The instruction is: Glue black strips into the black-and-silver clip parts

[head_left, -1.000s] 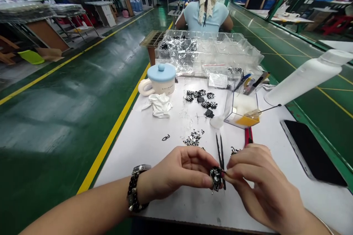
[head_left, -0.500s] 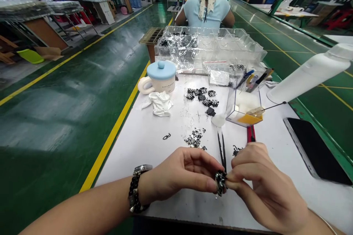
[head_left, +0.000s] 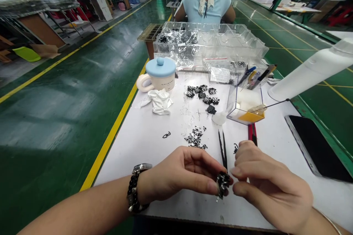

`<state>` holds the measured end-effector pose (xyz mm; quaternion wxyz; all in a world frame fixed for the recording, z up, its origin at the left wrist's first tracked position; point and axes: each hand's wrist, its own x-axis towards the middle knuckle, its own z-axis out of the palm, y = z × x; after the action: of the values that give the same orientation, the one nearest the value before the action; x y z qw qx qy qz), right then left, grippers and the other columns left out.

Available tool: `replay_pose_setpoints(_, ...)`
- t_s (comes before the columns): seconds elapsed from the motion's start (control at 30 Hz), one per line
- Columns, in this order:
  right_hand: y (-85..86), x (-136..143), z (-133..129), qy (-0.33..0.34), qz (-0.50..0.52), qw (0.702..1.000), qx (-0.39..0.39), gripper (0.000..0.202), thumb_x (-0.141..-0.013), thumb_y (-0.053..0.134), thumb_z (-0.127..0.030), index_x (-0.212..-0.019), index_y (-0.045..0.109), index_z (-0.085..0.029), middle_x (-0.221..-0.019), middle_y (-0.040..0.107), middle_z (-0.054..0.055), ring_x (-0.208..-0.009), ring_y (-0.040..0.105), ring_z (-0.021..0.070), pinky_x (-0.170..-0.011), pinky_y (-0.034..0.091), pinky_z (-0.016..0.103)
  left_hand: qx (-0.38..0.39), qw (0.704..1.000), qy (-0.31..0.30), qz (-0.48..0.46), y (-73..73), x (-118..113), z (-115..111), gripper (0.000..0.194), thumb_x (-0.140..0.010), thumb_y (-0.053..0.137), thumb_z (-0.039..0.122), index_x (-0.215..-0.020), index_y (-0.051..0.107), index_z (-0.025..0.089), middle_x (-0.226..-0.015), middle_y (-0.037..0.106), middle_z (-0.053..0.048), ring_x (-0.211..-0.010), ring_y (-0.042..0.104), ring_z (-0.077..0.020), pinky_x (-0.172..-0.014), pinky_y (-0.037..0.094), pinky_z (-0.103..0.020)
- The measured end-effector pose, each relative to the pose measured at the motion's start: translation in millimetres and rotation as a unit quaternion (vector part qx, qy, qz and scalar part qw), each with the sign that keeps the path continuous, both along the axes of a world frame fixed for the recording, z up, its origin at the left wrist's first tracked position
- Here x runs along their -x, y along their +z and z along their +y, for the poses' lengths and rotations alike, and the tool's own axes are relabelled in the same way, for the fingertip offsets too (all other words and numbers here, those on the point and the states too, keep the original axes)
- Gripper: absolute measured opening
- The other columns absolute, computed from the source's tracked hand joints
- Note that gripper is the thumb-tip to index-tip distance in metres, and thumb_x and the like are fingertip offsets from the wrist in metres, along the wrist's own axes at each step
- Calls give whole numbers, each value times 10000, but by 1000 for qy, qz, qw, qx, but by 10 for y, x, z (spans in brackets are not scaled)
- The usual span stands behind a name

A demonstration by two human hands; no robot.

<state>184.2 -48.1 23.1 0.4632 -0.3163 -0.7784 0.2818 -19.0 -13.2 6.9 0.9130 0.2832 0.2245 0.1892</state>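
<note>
Between the thumb and fingers of my left hand (head_left: 190,174) is a small shiny black piece (head_left: 223,184), held over the near part of the white table (head_left: 132,143). My right hand (head_left: 271,187) is just right of it, thumb and forefinger parted, with nothing visible between them. Black tweezers (head_left: 222,147) lie behind the piece. A pile of small black and silver parts (head_left: 195,137) lies beyond my left hand, and a loose black loop (head_left: 166,135) sits to its left. Farther back are several black clusters (head_left: 202,95).
A lidded mug (head_left: 160,75) and crumpled white tissue (head_left: 160,101) stand back left. At right are a clear pen box (head_left: 245,104), white bottle (head_left: 311,75) and phone (head_left: 320,147). Clear trays (head_left: 228,49) span the back; a person (head_left: 205,5) sits beyond.
My right thumb and forefinger have come off the black piece and moved slightly right, parting. My left hand keeps its hold on the piece.
</note>
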Motion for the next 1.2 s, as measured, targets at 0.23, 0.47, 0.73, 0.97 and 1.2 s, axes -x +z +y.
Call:
replay_pose_setpoints(0.23,40,-69,19,-27,-59,998,-6,230,-812,582,-93,-1011,582,-209,-775,521,31,-703,513,162,-623,429,349,-9,1000,-3,6,2,7,-6,298,-633,808,140,-914,710,157,-887,746,-62,-809,699,-156,-767,530,-261)
replay_pose_setpoints(0.47,27,-43,18,-14,-100,995,-5,220,-829,542,-78,-992,596,-216,-785,532,23,-727,511,152,-659,417,348,1,999,-5,37,19,9,1,274,-613,812,129,-866,715,158,-821,743,-46,-775,694,-148,-722,515,-246)
replay_pose_setpoints(0.73,-9,-17,48,40,-55,985,156,120,-870,564,-148,-927,605,-245,-824,495,14,-802,521,133,-661,444,273,-5,998,-12,53,24,0,27,223,-611,796,89,-810,709,143,-771,743,-39,-736,696,-133,-683,512,-217)
replay_pose_setpoints(0.97,123,-254,76,-37,-49,994,87,285,-935,465,-268,-1219,491,-263,-880,544,42,-812,527,166,-691,464,293,88,994,31,-57,17,-60,22,234,-697,738,165,-916,667,119,-898,740,-111,-767,715,-174,-696,543,-247)
replay_pose_setpoints(1.2,-26,-791,257,-150,-370,916,22,114,-893,546,-349,-902,595,-247,-876,576,26,-814,518,197,-734,334,377,79,987,127,-59,55,-14,147,193,-728,717,171,-905,652,131,-907,745,-107,-751,709,-144,-695,555,-210)
